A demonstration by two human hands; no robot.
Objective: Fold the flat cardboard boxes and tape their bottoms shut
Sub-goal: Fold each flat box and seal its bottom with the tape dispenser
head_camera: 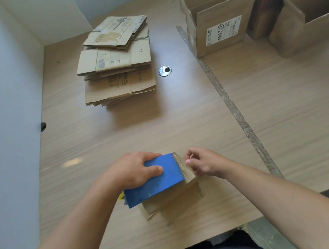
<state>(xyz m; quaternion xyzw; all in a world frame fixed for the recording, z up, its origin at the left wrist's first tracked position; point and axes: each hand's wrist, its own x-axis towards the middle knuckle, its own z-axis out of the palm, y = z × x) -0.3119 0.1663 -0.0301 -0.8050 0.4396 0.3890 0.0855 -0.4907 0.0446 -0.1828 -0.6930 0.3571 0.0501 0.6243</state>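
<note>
Head view: hands (133,169) (204,164) on box (170,200), table edge (198,242) near.

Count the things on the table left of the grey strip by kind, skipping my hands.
Stack of flat cardboard boxes: 1
Small folded box: 1
Blue tape dispenser: 1
Round metal grommet: 1
Total: 4

Flat box stack (115,61) far centre on table (288,127); open boxes (249,9) far right; small box (170,198) near, between hands.
</note>
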